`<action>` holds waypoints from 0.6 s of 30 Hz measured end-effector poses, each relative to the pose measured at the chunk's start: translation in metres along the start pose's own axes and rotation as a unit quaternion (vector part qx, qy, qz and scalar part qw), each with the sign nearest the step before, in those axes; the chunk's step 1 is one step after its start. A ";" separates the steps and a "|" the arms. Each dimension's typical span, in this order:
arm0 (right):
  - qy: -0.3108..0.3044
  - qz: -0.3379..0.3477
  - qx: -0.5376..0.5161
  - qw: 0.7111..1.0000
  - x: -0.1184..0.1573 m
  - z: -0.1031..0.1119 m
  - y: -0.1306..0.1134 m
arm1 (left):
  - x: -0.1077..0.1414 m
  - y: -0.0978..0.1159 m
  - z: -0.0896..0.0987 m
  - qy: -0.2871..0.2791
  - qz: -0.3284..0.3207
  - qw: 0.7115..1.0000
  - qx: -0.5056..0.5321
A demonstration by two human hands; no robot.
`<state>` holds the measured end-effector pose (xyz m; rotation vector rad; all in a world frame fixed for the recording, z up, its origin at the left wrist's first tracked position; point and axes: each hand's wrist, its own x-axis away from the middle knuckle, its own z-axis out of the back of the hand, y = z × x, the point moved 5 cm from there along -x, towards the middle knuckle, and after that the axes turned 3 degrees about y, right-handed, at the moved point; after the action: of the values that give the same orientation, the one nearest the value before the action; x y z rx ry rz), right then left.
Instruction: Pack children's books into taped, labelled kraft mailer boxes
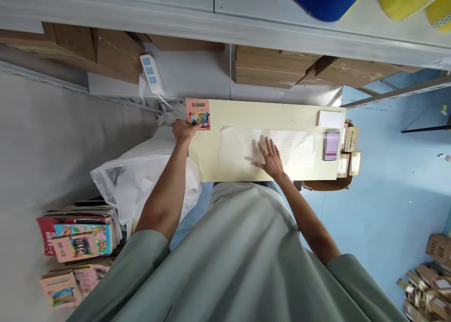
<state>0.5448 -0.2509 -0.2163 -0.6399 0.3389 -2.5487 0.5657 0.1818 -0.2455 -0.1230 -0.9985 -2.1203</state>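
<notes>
A small pink book (pixel 198 106) with a colourful picture lies at the left end of the cream table (pixel 246 115). My left hand (pixel 184 129) grips its lower left edge, thumb on the cover. Wide white paper sheets (pixel 236 145) lie across the middle of the table. On them my right hand (pixel 270 158) rests flat with its fingers spread, holding nothing. To the right are a purple item (pixel 331 145), blurred in the picture, and a white box-like item (pixel 330 119).
A white plastic bag (pixel 151 162) hangs left of the table. Stacks of books (pixel 82 247) stand on the floor at the lower left. A power strip (pixel 152 74) and cardboard boxes (pixel 271 67) are behind the table. A container of small boxes (pixel 327 185) is at the right.
</notes>
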 end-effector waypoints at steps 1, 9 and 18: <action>-0.001 0.001 -0.003 1.000 -0.002 0.002 -0.005 | 0.000 -0.002 0.005 0.026 0.051 0.998 -0.005; 0.063 -0.023 -0.197 0.978 -0.026 0.029 -0.041 | 0.042 0.028 0.019 0.051 0.042 0.995 0.078; 0.008 -0.098 -0.579 0.810 -0.045 0.033 -0.044 | 0.146 0.058 -0.032 -0.126 0.036 0.960 0.246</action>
<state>0.5791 -0.1944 -0.1899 -1.0732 1.9850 -2.2741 0.5108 0.0478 -0.1755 -0.1816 -1.6178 -1.7576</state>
